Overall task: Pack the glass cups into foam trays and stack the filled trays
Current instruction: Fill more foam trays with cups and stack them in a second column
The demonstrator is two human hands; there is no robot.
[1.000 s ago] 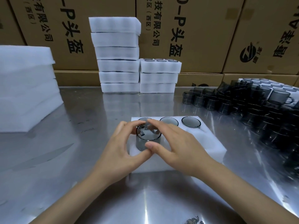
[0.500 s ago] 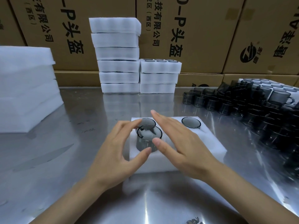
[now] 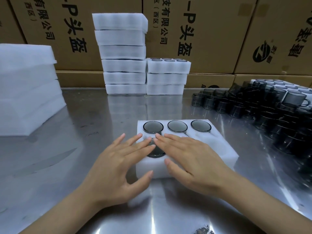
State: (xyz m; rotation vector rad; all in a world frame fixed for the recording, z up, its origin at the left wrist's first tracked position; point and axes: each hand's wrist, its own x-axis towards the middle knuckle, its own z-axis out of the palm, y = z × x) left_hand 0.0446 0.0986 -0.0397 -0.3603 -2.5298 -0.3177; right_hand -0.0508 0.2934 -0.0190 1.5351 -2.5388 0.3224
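The left hand [image 3: 118, 159] and right hand [image 3: 190, 157], fingers straight and flat, press a smoky grey glass cup [image 3: 156, 153] down, probably to seat it flush in the white foam tray [image 3: 219, 149] on the steel bench [image 3: 84, 132]. Three cups [image 3: 177, 126] fill pockets at its twelve-o'clock edge; loose cups [image 3: 270, 112] wait at two o'clock.

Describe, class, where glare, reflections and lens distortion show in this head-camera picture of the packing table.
Head view: bright streaks of glare on the steel table near the bottom edge; the stacked foam trays mirror faintly in it; wide-angle bending curves the cardboard boxes; the loose glass cups look soft at the right.
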